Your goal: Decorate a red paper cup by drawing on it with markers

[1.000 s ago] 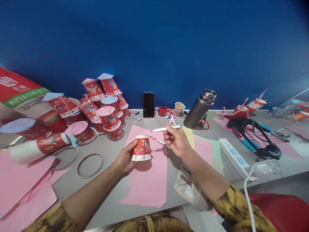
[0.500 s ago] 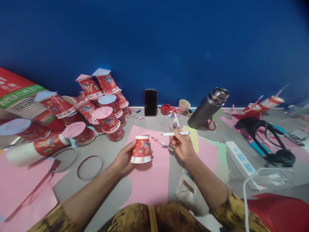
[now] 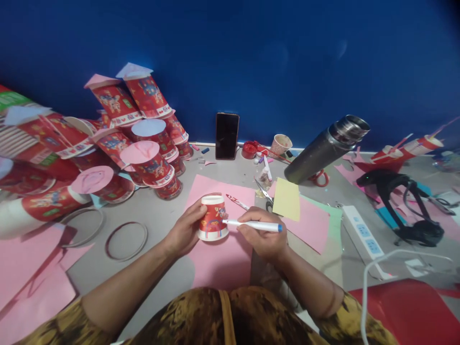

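My left hand (image 3: 187, 229) is closed around the side of a red printed paper cup (image 3: 212, 218), held upside down with its white rim downward. In my right hand (image 3: 265, 239) is a white marker (image 3: 254, 224) with a blue end, gripped between thumb and fingers. Its tip points left and is at the cup's right side; whether it touches cannot be made out. Beneath both hands lies a sheet of pink paper (image 3: 223, 268). A red-and-white pen (image 3: 235, 201) rests on that sheet, just behind the marker.
Decorated red cups (image 3: 143, 165) are stacked at the left. A phone (image 3: 227, 136) leans against the blue wall. To the right are scissors (image 3: 263, 190), yellow paper (image 3: 286, 199), a dark steel flask (image 3: 323, 151), a power strip (image 3: 362, 233) and a black headset (image 3: 406, 206). Paper rings (image 3: 126, 241) lie left.
My right hand has brought the marker down and left to the cup's side. The cup stays in my left hand. The camera view has shifted, and the scissors now show more clearly.
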Tool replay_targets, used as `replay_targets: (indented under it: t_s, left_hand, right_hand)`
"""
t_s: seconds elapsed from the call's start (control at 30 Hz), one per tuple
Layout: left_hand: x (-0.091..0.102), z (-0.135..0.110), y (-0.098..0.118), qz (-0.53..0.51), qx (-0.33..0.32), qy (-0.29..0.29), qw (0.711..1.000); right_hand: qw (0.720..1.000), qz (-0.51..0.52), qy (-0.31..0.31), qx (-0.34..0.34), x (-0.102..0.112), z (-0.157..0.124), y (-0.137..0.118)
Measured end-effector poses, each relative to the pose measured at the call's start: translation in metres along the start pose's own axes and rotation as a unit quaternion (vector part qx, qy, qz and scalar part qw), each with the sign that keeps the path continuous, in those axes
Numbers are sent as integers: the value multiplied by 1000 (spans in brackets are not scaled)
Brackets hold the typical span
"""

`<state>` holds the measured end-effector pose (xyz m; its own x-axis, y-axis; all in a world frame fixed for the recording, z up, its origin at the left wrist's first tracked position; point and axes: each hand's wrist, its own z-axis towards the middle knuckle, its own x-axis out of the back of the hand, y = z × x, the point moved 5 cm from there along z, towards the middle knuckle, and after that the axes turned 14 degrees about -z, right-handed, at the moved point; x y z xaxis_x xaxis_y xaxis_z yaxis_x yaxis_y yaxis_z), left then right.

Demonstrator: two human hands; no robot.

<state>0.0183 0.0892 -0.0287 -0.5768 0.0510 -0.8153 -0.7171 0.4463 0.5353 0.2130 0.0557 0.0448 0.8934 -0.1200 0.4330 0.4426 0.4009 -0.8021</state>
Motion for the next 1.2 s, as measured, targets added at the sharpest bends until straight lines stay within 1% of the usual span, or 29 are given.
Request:
replay_targets:
  t_s: [0.13, 0.3, 0.5, 0.67, 0.87, 1.0, 1.2]
  left_hand:
    - [-2, 1, 0, 8, -4, -10, 1000]
    - [-1, 1, 0, 13, -2, -14, 1000]
    - [-3, 1, -1, 8, 8, -20, 1000]
    - [0, 2, -1, 2, 3, -7, 1000]
    - [2, 2, -1, -9, 4, -2, 1000]
    - [2, 1, -2, -11, 6, -1, 1000]
    - [1, 1, -2, -17, 13, -4, 1000]
  right_hand:
    - [998, -32, -13, 58, -4, 2, -8]
    - [995, -37, -7, 96, -4, 1, -9]
    - [995, -45, -24, 84, -7, 1, -5]
    - [995, -47, -20, 90, -5, 1, -5]
    - [996, -57, -40, 51, -2, 2, -6]
    - [997, -47, -36, 46, -2, 3, -7]
    - [998, -22, -58, 23, -4, 2, -7]
